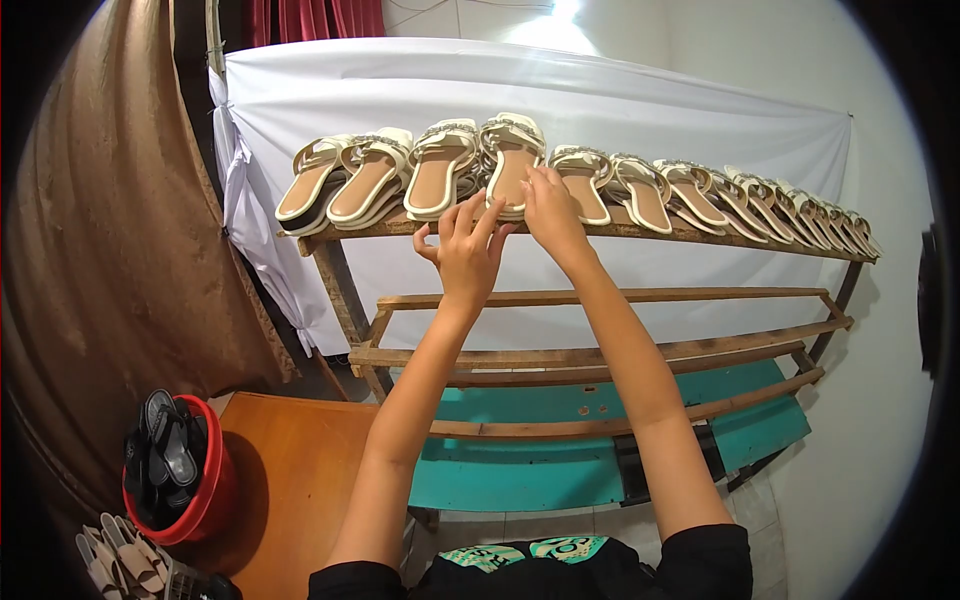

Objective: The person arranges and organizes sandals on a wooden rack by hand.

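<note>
A white sandal (pixel 513 170) with a tan insole and a decorated strap sits a little higher than its neighbours on the wooden rack's top. My right hand (pixel 552 208) grips its right edge near the heel end, fingers bent against it. Just below the same heel end, my left hand (pixel 466 248) has its fingers spread, the fingertips at or close to the sole's edge. To the left stands another such sandal (pixel 440 172); to the right is a matching sandal (pixel 582 188), partly behind my right hand.
More matching sandals (pixel 765 205) line the wooden rack (pixel 640 233) before a white cloth (pixel 400 85). Below are wooden rails and a teal bench (pixel 520 480). At lower left, a red bucket (pixel 212 490) of black sandals stands by an orange-brown tabletop (pixel 310 470); beige sandals (pixel 130 560) lie nearby.
</note>
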A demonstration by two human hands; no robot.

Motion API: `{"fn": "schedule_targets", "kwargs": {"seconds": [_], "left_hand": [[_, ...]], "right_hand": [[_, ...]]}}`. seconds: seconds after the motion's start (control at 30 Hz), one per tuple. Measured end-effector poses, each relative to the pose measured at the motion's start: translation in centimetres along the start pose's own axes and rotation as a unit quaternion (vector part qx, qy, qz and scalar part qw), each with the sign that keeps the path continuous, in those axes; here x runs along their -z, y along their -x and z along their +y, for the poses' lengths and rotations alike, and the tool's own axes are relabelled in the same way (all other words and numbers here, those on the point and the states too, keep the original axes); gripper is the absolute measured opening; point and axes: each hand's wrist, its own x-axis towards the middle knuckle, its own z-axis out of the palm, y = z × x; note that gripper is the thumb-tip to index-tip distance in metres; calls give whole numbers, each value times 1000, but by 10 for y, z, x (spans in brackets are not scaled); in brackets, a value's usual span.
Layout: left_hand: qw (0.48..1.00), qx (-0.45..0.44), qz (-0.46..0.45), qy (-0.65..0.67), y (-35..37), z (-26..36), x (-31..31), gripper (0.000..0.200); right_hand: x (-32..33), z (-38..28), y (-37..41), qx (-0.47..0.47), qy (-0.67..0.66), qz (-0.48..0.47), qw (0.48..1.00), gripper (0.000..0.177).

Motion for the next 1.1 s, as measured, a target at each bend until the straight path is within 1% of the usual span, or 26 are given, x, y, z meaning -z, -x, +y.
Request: {"fn": "schedule_targets", "kwargs": {"seconds": [0.1, 0.27, 0.4, 0.57, 0.67, 0.83, 0.9, 0.97, 1.03, 1.1], "left_hand": [[1000, 0, -6, 5, 1, -1, 0, 29], [1000, 4, 3, 3, 2, 1, 4, 34], [999, 35, -2, 6, 7, 4, 17, 33], [998, 61, -2, 18, 25, 8, 47, 30], [996, 83, -18, 9, 41, 8, 62, 28], [991, 127, -38, -7, 66, 6, 97, 27], [987, 151, -44, -25, 82, 3, 119, 25], [982, 170, -63, -51, 100, 0, 147, 26], [974, 194, -77, -94, 118, 3, 178, 25], [962, 221, -97, -130, 136, 8, 207, 25]], "right_hand": [[-1, 0, 3, 22, -12, 28, 999, 29], [6, -12, 11, 36, -40, 38, 998, 29], [14, -29, 32, 71, -71, 66, 993, 28], [19, -41, 66, 94, -28, 88, 991, 31], [15, -49, 85, 62, -36, 71, 995, 30], [0, -69, 124, 73, -78, 36, 994, 31], [-2, -80, 144, 67, -90, 7, 994, 31], [-4, -91, 163, 78, -108, -3, 991, 30], [-8, -102, 187, 57, -146, -27, 987, 29], [-5, -118, 209, 58, -187, -60, 979, 29]]}}
